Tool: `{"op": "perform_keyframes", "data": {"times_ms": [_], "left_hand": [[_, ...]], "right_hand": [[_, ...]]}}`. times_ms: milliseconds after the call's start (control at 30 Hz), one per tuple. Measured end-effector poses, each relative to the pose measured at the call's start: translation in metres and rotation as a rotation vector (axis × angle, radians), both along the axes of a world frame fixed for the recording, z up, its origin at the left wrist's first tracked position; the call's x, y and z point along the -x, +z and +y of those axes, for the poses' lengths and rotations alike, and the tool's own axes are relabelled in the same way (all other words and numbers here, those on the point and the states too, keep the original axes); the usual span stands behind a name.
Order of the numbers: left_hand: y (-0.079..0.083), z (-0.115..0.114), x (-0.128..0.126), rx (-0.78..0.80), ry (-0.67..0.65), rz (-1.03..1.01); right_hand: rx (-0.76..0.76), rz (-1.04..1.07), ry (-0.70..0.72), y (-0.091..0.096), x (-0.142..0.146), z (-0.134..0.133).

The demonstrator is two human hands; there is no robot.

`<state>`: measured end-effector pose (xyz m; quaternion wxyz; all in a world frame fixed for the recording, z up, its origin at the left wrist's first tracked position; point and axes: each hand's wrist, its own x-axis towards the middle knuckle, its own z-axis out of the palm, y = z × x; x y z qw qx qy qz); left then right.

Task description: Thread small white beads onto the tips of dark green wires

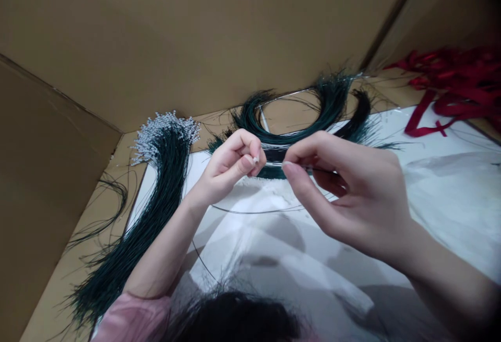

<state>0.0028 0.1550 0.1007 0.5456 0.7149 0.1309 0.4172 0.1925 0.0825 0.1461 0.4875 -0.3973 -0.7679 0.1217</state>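
Note:
Pinched between thumb and forefinger, my left hand (230,162) has a tiny white bead-like piece (256,160). Just to its right, my right hand (352,196) is closed in a pinch on a thin dark wire (321,169), which is partly hidden by the fingers. The two hands are close together but apart. Below them a fine wire (258,212) arcs over the white surface. A thick bundle of dark green wires with white beaded tips (166,175) lies left of my left forearm. Behind my hands sit curved bundles of dark green wire (291,137).
Brown cardboard walls (203,34) rise at the back and left. Tangled red ribbon (462,91) lies at the back right. A white grainy heap (270,190) is under my hands, and a translucent plastic sheet (457,185) lies at the right. Loose wires (121,201) lie at the left.

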Motion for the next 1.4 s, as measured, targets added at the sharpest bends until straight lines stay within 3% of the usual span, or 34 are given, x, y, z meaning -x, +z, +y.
{"op": "perform_keyframes", "data": {"times_ms": [200, 500, 1100, 1400], "left_hand": [[0.002, -0.012, -0.01, 0.034, 0.042, -0.082], [0.003, -0.019, -0.016, 0.081, -0.005, -0.141], [0.004, -0.021, -0.015, 0.056, 0.053, -0.086], [0.006, -0.022, -0.011, -0.036, 0.168, -0.032]], "right_hand": [[-0.016, -0.001, 0.008, -0.001, 0.002, 0.0], [-0.052, -0.006, 0.008, -0.001, 0.002, 0.0], [-0.057, 0.006, -0.008, -0.001, 0.004, -0.001], [-0.063, 0.01, 0.011, -0.003, 0.004, 0.0]]}}
